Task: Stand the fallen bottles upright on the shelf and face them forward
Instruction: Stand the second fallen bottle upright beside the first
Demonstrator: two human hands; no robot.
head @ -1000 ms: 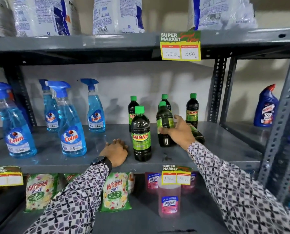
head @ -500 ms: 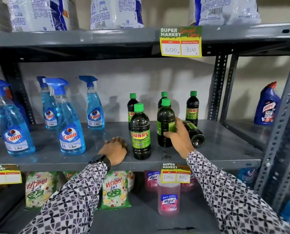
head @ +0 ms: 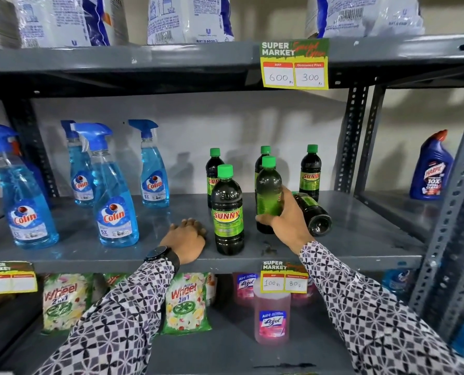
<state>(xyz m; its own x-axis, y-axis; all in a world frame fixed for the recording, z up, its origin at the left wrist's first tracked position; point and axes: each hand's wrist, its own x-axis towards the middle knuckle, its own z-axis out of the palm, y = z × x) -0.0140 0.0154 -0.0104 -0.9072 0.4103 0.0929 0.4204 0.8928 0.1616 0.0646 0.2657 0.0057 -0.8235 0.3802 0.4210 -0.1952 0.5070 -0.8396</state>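
On the grey metal shelf (head: 63, 255) a group of dark green-capped Sunny bottles stands to the right of centre. The front bottle (head: 227, 209) is upright, long axis vertical, its yellow-green "SUNNY" label turned to the camera. Just right of it the held bottle (head: 268, 190) also stands upright, but the side facing out is mostly plain green, with no brand name readable. The right hand (head: 286, 219) wraps its lower half from the right, thumb across the front near the base and fingers curled behind, closed on it. Behind that hand the fallen bottle (head: 314, 215) lies on its side, long axis running front to back, round base toward the camera and its neck hidden behind the hand. Three more bottles stand upright at the back; the right one (head: 310, 171) shows its label forward.

The left hand (head: 186, 239) rests palm down on the shelf, fingers loosely curled and holding nothing, just left of the front bottle. Blue Colin spray bottles (head: 114, 207) stand well to the left.
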